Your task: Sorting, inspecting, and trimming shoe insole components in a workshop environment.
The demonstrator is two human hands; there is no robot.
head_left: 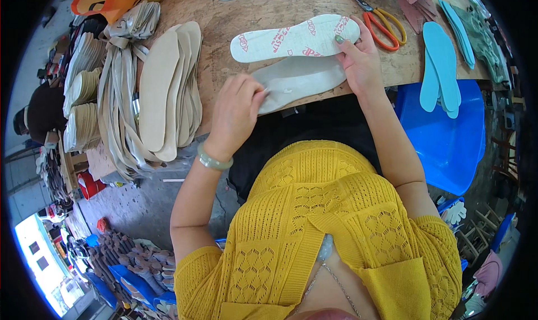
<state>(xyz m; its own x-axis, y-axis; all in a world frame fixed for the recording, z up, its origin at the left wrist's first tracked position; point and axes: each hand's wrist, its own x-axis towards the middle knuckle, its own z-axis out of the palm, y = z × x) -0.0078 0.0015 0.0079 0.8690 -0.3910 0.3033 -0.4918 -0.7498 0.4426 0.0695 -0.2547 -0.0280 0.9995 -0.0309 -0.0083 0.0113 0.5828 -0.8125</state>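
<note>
Left hand (235, 110) pinching the near-left end of a pale grey insole (297, 82), fingertips closed on its edge. Right hand (361, 59) pressed down at the far-right end, fingers spread over both that grey insole and the white printed insole (297, 40) lying just beyond it; holding flat, not clenched. Grey insole resting on the wooden surface (224, 17) at its near edge, long axis running left to right and tilted slightly up toward the right, one end under each hand. Left hand at the heel-like narrow end, right hand at the broader end, so neither clearly nearer; both touching. Printed insole parallel, touching or nearly touching the grey one along its far side. Orange-handled scissors (384, 23) just beyond the right hand. Fanned stack of beige insoles (168, 85) well left of the left hand. Light blue insoles (440, 62) to the right, hanging over a blue chair (448, 141).
</note>
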